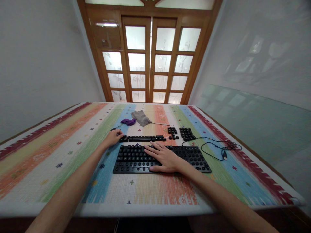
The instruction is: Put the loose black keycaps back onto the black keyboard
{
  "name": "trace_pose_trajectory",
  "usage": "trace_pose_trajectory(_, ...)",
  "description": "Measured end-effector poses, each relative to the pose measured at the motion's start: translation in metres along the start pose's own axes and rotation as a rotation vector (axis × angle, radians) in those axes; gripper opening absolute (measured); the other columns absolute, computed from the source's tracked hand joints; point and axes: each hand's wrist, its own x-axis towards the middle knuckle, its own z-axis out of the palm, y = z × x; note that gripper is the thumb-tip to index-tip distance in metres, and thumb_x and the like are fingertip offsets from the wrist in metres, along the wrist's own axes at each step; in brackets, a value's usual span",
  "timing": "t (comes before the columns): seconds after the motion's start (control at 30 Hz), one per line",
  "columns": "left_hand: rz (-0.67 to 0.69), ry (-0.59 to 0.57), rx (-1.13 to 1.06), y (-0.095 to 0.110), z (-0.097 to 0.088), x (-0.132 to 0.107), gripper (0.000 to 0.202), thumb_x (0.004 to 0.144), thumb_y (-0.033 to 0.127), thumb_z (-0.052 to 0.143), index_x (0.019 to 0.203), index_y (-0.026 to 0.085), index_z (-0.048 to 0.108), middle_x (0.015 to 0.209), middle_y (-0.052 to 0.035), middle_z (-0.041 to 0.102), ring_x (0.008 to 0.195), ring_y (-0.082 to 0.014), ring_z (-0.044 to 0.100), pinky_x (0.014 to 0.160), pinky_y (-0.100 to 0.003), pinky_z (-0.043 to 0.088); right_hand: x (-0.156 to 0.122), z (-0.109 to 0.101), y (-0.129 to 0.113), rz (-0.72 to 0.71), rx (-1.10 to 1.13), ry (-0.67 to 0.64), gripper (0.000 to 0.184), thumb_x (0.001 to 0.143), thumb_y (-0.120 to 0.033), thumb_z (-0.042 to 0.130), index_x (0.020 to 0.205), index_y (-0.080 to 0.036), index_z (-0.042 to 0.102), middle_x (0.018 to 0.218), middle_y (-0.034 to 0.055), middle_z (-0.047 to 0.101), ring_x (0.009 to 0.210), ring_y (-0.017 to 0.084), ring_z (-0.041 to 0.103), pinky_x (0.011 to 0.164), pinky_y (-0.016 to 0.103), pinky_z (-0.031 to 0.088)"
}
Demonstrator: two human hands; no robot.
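A black keyboard [194, 157] lies on the striped table cover [60, 155]. My right hand [164, 157] rests flat on its middle keys, fingers stretched out and apart. Behind the keyboard runs a row of loose black keycaps [145, 138]. My left hand [113, 137] sits at the left end of that row, fingers curled in a pinch on a small dark keycap there. Two more clusters of keycaps [172, 132] [187, 133] lie to the right of the row.
The keyboard's black cable [220, 147] coils off to the right, its USB plug near the table's edge. A purple cloth [128, 122], a grey cloth [141, 117] and a thin stick [160, 123] lie farther back. A wooden glazed door [150, 61] stands beyond the table.
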Motion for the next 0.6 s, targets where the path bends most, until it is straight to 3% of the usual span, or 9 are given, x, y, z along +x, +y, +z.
trace_pose_trajectory(0.3, -0.02, 0.066, -0.043, 0.0021, 0.0023, -0.0021, 0.019, 0.077, 0.035, 0.061, 0.079, 0.019, 0.071, 0.079, -0.0046, 0.074, 0.076, -0.0223, 0.067, 0.075, -0.031, 0.051, 0.0001, 0.0004, -0.0008, 0.009, 0.009, 0.002, 0.082, 0.093, -0.069, 0.045, 0.158, -0.023, 0.024, 0.164, 0.0032, 0.021, 0.153, 0.033, 0.012, 0.124, 0.052, 0.015)
trace_pose_trajectory(0.6, -0.027, 0.072, -0.073, -0.0015, 0.0025, -0.0019, 0.025, 0.077, 0.041, 0.062, 0.082, 0.019, 0.072, 0.081, -0.0058, 0.076, 0.076, -0.0233, 0.07, 0.077, -0.033, 0.054, -0.0003, 0.0023, 0.0002, 0.009, 0.0, 0.007, 0.084, 0.092, -0.069, 0.046, 0.158, -0.023, 0.022, 0.164, 0.0038, 0.021, 0.153, 0.033, 0.012, 0.124, 0.052, 0.014)
